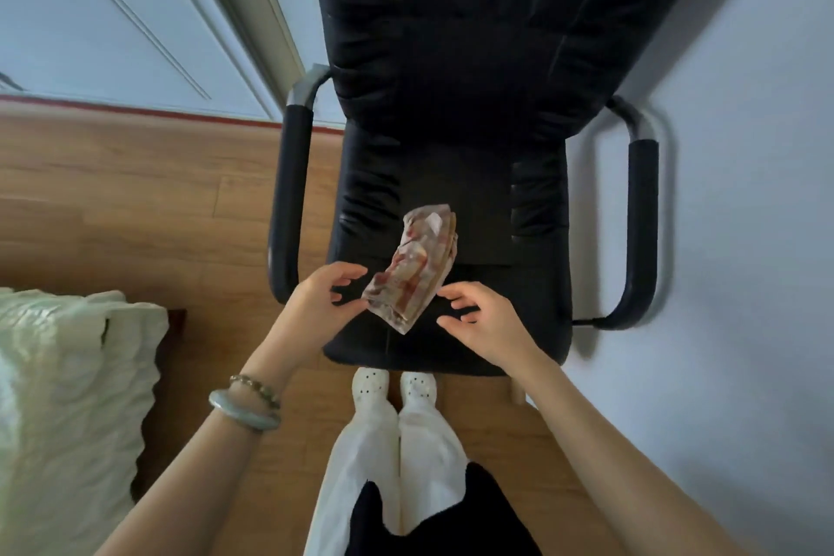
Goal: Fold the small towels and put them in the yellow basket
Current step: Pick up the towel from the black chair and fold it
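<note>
From the head view, we look down on a black armchair (361, 203) that stands against a pale wall. On the front of its seat lies one small towel (415, 271), patterned in red and cream and already folded into a narrow, layered packet set at a slant.

Our left hand (322, 296) hovers at the towel's near left edge and our right hand (485, 318) at its near right edge. Both have loosely curled, spread fingers and grip nothing. The fingertips are so close to the cloth that we cannot tell whether they touch it.

We judge the folding of this towel to be finished, or nearly so, and the step in hand to be picking it up.

No yellow basket shows here, so the next move calls for pinching the packet from both sides, firmly enough that the layers stay together. We would then carry it to the basket, wherever that stands.

A pale green quilt (67, 375) lies on the left, above the wooden floor (135, 203).
</note>
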The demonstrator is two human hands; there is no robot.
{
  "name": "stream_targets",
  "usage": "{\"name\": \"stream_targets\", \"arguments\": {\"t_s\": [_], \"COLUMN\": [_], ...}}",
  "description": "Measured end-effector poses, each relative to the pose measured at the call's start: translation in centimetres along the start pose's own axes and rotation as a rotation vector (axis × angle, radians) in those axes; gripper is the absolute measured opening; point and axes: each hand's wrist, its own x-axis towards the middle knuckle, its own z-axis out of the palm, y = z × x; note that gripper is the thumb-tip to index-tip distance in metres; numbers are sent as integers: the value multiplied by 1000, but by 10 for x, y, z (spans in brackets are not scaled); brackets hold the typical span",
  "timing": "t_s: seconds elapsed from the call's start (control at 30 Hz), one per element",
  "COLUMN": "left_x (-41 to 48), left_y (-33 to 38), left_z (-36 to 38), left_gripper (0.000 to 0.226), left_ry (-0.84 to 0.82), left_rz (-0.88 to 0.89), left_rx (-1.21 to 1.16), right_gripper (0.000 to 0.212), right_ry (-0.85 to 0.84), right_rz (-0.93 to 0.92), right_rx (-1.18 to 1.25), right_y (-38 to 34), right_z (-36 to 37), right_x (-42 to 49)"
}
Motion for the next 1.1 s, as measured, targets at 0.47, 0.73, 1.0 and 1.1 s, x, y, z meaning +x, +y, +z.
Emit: {"name": "stream_targets", "arguments": {"t_s": [0.47,0.73,1.0,1.1], "left_x": [67,83,71,62], "left_y": [-142,-155,-125,-96], "left_z": [101,113,86,70], "left_gripper": [42,21,14,28], "left_ry": [61,165,65,87], "left_rz": [-37,-15,51,87], "left_rx": [170,239,194,150], "right_gripper": [44,39,5,7], "right_ry": [-4,14,105,158], "right_rz": [-91,-152,-67,-118], "right_rx": [-408,-552,-202,-113], "right_y": [107,113,81,45], "right_z": [120,130,75,44], "right_x": [105,121,111,103]}}
